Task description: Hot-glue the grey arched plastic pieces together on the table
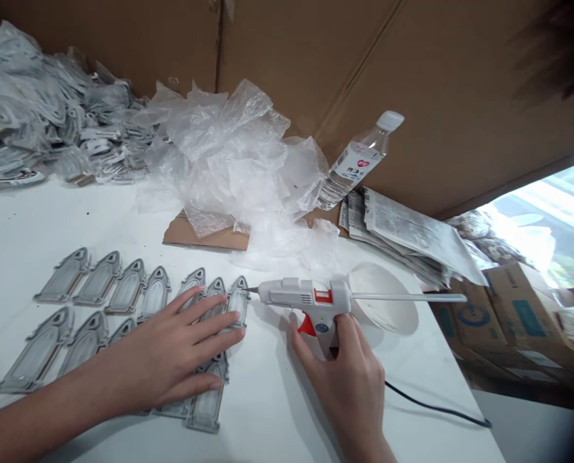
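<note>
My left hand (171, 350) lies flat with fingers spread on two rows of grey arch-shaped plastic pieces (98, 280) laid on the white table (21, 225). My right hand (349, 379) grips the handle of a white glue gun (306, 297) with a red trigger. The gun's nozzle points left, right at the tip of the last grey piece (239, 299) in the upper row. A glue stick (407, 297) sticks out of the gun's back.
A pile of crumpled clear plastic bags (233, 161) lies behind, with a water bottle (359, 161), folded newspapers (403, 231) and a white dish (388, 302). Bagged grey parts (36, 122) heap at the far left. Cardboard walls (316, 58) stand behind. The gun's black cord (436, 408) trails right.
</note>
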Tool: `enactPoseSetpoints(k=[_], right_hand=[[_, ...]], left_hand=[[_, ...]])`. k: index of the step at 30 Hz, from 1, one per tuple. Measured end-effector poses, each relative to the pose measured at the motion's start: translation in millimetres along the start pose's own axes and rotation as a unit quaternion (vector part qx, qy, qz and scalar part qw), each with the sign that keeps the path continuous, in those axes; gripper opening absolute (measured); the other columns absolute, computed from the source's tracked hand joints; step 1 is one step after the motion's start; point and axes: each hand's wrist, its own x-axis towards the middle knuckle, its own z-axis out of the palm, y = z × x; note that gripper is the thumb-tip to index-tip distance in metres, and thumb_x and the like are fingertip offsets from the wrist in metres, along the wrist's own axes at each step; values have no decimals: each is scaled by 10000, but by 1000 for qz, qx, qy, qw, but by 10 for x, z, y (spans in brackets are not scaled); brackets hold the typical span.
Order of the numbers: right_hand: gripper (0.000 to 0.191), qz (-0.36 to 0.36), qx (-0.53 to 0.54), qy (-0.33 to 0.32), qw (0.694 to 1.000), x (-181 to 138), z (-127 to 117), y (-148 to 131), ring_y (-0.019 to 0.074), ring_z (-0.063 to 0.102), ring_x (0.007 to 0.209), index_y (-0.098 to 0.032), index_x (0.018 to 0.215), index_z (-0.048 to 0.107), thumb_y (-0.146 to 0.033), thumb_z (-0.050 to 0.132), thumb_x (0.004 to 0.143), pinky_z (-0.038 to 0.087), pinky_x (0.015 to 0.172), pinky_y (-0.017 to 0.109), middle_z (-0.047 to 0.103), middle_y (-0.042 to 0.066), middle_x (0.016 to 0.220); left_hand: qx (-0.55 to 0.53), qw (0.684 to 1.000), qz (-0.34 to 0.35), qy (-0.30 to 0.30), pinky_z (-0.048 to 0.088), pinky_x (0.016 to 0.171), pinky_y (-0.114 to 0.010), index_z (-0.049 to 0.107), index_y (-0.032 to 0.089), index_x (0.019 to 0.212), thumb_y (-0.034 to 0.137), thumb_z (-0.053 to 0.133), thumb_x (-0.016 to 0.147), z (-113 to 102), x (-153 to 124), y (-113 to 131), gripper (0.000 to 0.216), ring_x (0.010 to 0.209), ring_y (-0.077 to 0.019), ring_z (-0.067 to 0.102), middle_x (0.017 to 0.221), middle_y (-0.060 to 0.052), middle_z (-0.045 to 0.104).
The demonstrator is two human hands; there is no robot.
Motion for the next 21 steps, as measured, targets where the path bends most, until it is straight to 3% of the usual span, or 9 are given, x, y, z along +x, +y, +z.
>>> enactPoseSetpoints(k=[5, 11, 21], right_hand=[[282, -1, -2, -4, 1000, 7, 0, -1, 95, 415, 466, -214, 850, 484, -477, 557, 923, 344, 436, 249, 516, -32, 666], [259, -1, 2, -13, 1000, -2, 6, -7, 94, 429, 481, -212, 849, 474, -445, 557, 926, 356, 450, 248, 494, -35, 671], [287, -4, 1, -18, 1000, -6, 30, 0, 100, 454, 485, -209, 853, 485, -478, 553, 929, 375, 455, 250, 512, -32, 682]], left_hand=[[9, 1000, 2, -29, 256, 1178, -406, 505, 267, 1431, 503, 486, 1014, -43, 9, -19, 479, 1348, -253, 483, 1421, -3, 603], [15, 1000, 21, -10, 133, 1199, -386, 558, 241, 1363, 499, 420, 1041, -95, 37, 3, 435, 1299, -241, 502, 1379, 14, 629], [4, 1000, 20, -7, 80, 1202, -385, 576, 223, 1338, 496, 402, 1046, -98, 43, 4, 436, 1285, -249, 500, 1363, 8, 635]])
